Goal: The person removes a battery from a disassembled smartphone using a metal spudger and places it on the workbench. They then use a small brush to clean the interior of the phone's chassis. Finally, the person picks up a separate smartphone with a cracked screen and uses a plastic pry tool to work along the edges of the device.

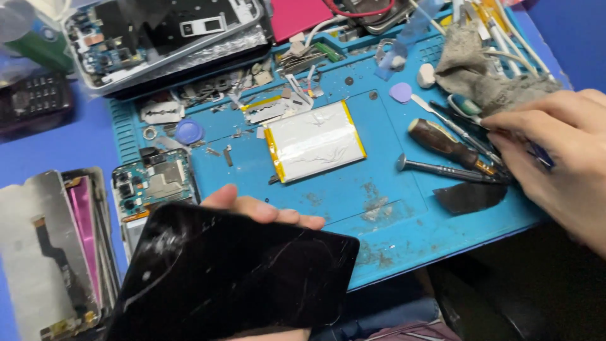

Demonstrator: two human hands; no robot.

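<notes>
The left hand has its grip pressed onto a cracked black phone screen, fingers showing over the top edge and the palm hidden beneath, so the panel lies tilted above the near edge of the blue mat. The glass is scratched and shattered toward its left side; a grip on the edges, with no thumb pressure on the fractured patch, looks the safer way to carry it.

The right hand is out at the far right, its fingers closed among a cluster of tools; it seems to pinch a thin one with a blue end, though the exact tool is hard to tell. Just under those fingertips lie a wooden-handled screwdriver and a slim metal driver, with a dark shard right below them. Picking only one tool cleanly, without dragging its neighbours, would suit here.

Beyond both grips, in the middle of the mat, a white battery with yellow edges lies flat, well apart from the screen. Left of the held screen sit a bare circuit board and a stack of phone frames on the worktop. A grey rag is bunched above the right hand, and loose screws and metal scraps litter the mat's far side.
</notes>
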